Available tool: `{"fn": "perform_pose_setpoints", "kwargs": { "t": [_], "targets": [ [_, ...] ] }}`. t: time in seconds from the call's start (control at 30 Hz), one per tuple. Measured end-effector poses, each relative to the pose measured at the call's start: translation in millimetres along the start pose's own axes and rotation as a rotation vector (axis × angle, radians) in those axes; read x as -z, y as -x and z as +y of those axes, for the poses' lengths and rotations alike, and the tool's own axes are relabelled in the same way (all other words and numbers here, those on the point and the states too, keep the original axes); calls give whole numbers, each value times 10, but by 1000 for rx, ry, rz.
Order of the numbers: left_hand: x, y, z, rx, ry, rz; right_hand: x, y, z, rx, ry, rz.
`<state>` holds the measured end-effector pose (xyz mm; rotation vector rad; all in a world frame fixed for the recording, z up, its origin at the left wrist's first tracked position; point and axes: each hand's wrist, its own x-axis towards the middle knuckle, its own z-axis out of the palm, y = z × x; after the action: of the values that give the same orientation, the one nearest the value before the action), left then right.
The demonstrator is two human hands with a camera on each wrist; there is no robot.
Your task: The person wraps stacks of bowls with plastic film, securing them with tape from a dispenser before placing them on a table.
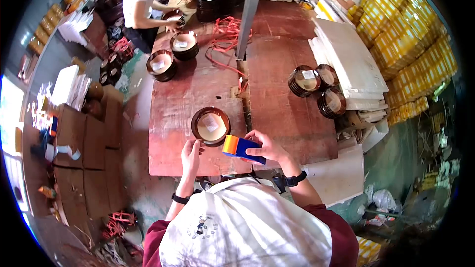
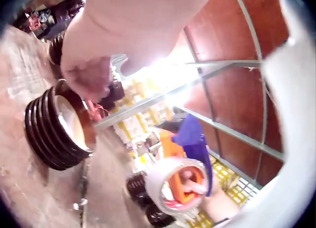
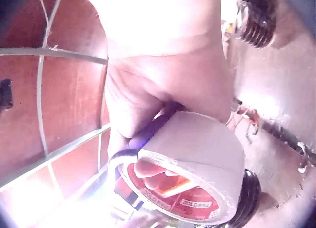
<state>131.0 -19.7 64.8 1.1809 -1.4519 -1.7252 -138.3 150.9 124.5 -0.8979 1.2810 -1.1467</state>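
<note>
A stack of dark brown-rimmed bowls (image 1: 211, 126) with cream insides stands on the table before me, a white paper label in the top one. My left hand (image 1: 190, 155) is at the stack's near left side, fingertips close to the rim. In the left wrist view its fingers bend over the bowls (image 2: 54, 129), the thumb apart from them. To the right of the stack, my right hand (image 1: 269, 148) grips a blue and orange tape dispenser (image 1: 242, 148). The right wrist view shows its wide tape roll (image 3: 197, 144), with fingertips showing through the red-printed core.
More bowl stacks stand at the right (image 1: 304, 81) and far left (image 1: 184, 44) of the reddish wooden table (image 1: 282, 123). A metal post (image 1: 248, 20) rises mid-table beside red cord (image 1: 225, 34). White foam sheets (image 1: 351, 64) lie along the right. Another person (image 1: 141, 5) handles bowls at far left.
</note>
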Motion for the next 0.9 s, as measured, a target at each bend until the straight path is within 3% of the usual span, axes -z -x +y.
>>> {"fn": "perform_pose_setpoints", "kwargs": {
  "t": [0.07,0.13,0.23,0.33,0.5,0.7,0.9],
  "targets": [
    [-55,217,356,-29,95,-173,-81,-84,-127,44,-21,-68],
    [-120,304,458,-23,136,-210,-174,-139,-310,45,-42,-102],
    [-109,324,500,269,249,-312,-185,-265,-348,95,-8,-137],
    [-125,387,561,297,403,-354,-172,-368,-384,110,24,-173],
    [-63,425,681,23,295,-324,-173,-462,-478,121,129,-216],
    [-131,421,652,-42,256,-178,-167,-520,-562,47,208,-267],
    [-240,296,472,12,237,-107,-158,-553,-652,57,287,-289]
  ]
}}
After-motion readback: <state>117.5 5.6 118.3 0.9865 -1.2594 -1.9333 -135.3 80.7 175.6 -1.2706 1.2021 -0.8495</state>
